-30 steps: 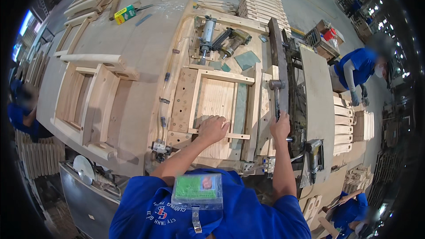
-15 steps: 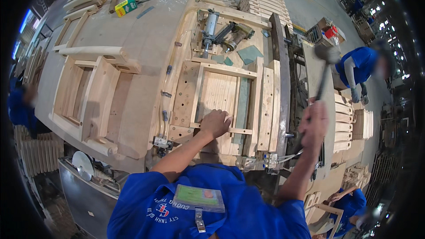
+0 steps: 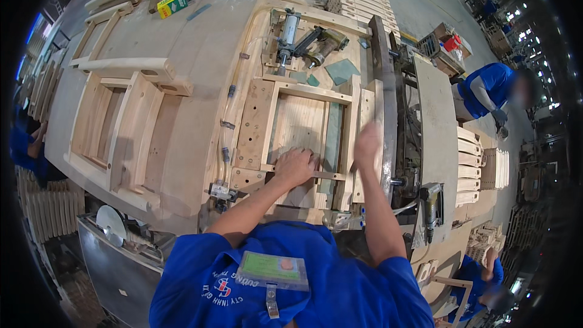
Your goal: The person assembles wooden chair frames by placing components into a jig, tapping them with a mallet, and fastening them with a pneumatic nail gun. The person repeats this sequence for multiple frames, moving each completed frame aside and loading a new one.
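A pale wooden frame [image 3: 310, 92] lies in a jig on the workbench before me. My left hand [image 3: 296, 167] is on its near crosspiece [image 3: 331, 175], fingers bent over the wood. Over the frame's right side rail [image 3: 348, 146], my right hand [image 3: 367, 146] is smeared by motion, its fingers closed around the handle of a mallet. The mallet's head is too blurred to make out. Perforated wooden blocks flank the frame on the left [image 3: 255, 121] and right [image 3: 366, 115].
A pneumatic cylinder [image 3: 289, 33] and an air tool [image 3: 328, 47] sit beyond the frame. Another air tool [image 3: 432, 203] stands at right. An assembled wooden frame [image 3: 121, 121] lies left, near a green-yellow can [image 3: 172, 5]. Co-workers in blue [image 3: 489, 88] are at the sides.
My right hand has swung leftward from beside the bench to over the frame's right side, and the raised mallet has come down into a blur. My left hand stays on the crosspiece.
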{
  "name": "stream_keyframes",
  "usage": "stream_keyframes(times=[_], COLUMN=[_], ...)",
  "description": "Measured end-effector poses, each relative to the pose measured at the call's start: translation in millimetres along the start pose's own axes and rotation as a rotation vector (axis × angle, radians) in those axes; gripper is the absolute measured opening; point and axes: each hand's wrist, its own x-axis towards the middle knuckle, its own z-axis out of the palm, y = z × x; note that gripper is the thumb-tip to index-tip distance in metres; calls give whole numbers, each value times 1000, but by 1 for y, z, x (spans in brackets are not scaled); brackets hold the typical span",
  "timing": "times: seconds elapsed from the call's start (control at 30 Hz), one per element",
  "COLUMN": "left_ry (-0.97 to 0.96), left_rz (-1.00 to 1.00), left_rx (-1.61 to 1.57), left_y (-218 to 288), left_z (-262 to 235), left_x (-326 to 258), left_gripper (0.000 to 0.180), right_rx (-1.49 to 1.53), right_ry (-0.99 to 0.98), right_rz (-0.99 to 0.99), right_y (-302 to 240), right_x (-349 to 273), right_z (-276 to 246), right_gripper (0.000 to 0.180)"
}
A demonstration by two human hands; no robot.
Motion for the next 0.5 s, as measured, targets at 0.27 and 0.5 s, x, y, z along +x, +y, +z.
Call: stream_keyframes(times=[0.27, 0.5], left_ry=[67, -58], left_rz=[39, -89], left_rx=[-38, 5], left_y=[-19, -14], left_z=[17, 1], left_x=[-8, -6], left_gripper=[38, 40], right_rx=[-142, 104], right_ry=[-97, -288], right_rz=[-69, -691], right_y=[-193, -156], right_x=[-56, -143], right_z=[35, -36], right_gripper=[52, 61])
